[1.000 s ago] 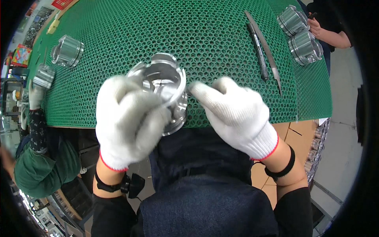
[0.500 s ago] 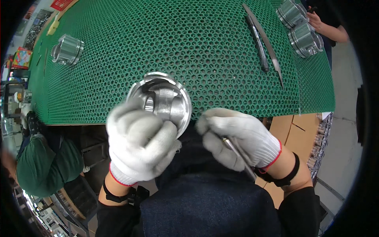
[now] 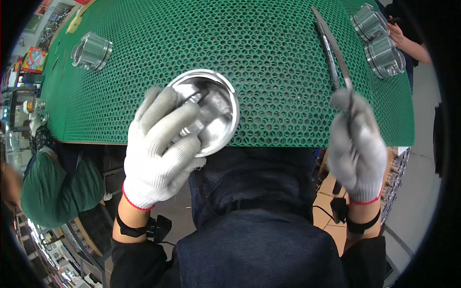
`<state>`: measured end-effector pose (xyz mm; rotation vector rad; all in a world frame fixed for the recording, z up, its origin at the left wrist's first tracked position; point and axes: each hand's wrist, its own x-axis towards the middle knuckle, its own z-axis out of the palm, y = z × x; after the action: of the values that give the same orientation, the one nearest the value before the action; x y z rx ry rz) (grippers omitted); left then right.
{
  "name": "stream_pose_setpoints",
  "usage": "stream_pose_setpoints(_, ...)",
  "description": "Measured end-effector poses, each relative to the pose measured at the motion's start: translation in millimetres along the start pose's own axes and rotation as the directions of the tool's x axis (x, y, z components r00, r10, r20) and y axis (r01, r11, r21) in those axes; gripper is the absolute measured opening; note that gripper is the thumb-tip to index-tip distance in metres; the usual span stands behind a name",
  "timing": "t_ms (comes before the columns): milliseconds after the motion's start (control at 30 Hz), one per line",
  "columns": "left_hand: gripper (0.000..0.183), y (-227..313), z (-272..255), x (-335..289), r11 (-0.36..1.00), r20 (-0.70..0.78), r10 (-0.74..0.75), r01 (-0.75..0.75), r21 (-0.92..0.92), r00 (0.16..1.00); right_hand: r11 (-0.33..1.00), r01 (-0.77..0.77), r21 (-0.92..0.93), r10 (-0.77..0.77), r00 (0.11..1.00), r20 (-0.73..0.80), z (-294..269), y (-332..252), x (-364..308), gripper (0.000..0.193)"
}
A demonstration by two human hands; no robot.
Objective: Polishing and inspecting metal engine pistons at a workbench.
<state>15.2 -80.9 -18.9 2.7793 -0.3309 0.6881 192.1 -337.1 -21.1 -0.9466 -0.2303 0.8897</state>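
Note:
My left hand (image 3: 161, 144), in a white knit glove with red cuff, is closed on the rim of a shiny metal piston (image 3: 222, 103). The piston's hollow side faces up, and my fingers reach into it. At the right, my gloved right hand (image 3: 357, 144) is over the near end of a long flat file (image 3: 331, 36), at its narrow tang. Motion smears its fingers, so their grip is unclear. A short dark end (image 3: 337, 187) sticks out below that hand. Beside the file lies a slim black-handled tool (image 3: 327, 55).
A green honeycomb mat (image 3: 269, 62) covers the table. One piston (image 3: 92, 52) stands at the far left, and two pistons (image 3: 369, 23) (image 3: 385, 56) at the far right, near another person's hand (image 3: 396, 36). A person in green (image 3: 62, 192) sits at the left.
My right hand, which held a slender metal rod near the piston, has moved right to the file. My left hand has tilted the piston, and its fingers now reach further over the opening.

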Motion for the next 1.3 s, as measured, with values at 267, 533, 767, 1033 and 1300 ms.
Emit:
stream_pose_setpoints(267,0.023,-14,26,53,0.99,-0.211,-0.1,0.077,-0.117,0.972,-0.391,0.578,-0.716,-0.239,0.688,0.686,11,10,59,0.036)
stream_pose_setpoints(533,0.032,35,28,32,0.988,-0.058,-0.137,0.141,0.069,0.989,0.534,0.02,-0.845,0.215,0.964,0.159,17,27,38,0.026)
stream_pose_setpoints(767,0.036,33,29,26,0.992,0.001,-0.121,0.121,0.027,0.993,0.634,-0.724,0.269,0.684,0.689,0.241,21,21,23,0.029)
stream_pose_setpoints(1033,0.038,-29,15,-6,0.806,-0.046,-0.547,0.512,-0.296,0.836,0.995,-0.102,-0.017,0.095,0.97,-0.225,-46,16,-37,0.047)
stream_pose_setpoints(1300,0.044,-13,23,80,0.996,0.083,0.06,-0.054,-0.072,0.995,0.832,-0.126,-0.54,0.119,0.992,-0.048,-10,17,-26,0.033)
